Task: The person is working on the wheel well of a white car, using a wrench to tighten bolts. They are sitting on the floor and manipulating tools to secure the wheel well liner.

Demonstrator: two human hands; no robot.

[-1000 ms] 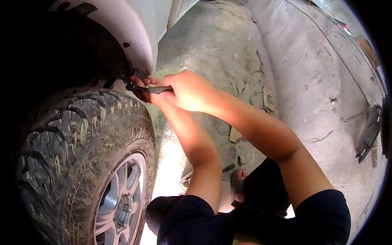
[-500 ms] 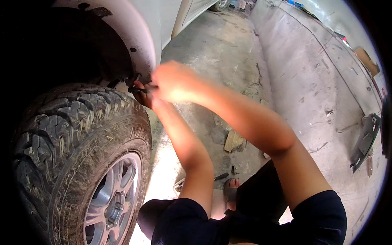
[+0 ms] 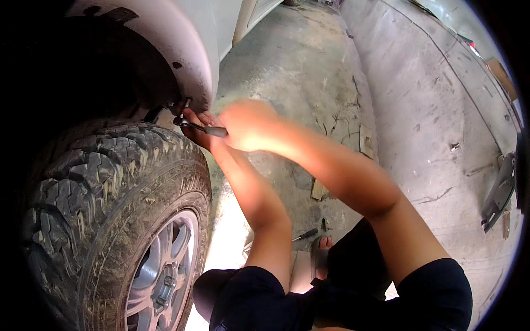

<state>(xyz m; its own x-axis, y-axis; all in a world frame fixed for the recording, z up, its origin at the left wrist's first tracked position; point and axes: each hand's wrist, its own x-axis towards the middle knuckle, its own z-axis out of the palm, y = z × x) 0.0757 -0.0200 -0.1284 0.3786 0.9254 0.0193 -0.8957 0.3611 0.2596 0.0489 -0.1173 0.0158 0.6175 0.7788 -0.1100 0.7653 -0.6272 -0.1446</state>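
My right hand (image 3: 248,124) grips the handle of a dark ratchet wrench (image 3: 201,128) just under the edge of a white wheel arch (image 3: 193,60). My left hand (image 3: 197,128) sits at the wrench's head, fingers against it, close to the arch's lower lip. Both forearms reach up from the lower edge over a muddy knobby tyre (image 3: 105,187) with a silver alloy rim (image 3: 157,276). What the wrench head sits on is hidden in the shadow of the arch.
A cracked, dusty concrete floor (image 3: 342,71) runs to the right. A small dark tool (image 3: 305,234) lies by my sandalled foot (image 3: 320,251). Flat scraps (image 3: 318,189) lie on the floor, and a dark metal part (image 3: 499,190) rests at the far right.
My right hand swung the wrench handle up and then back, now lying a little lower and to the right. The view shifted slightly toward the wheel arch.
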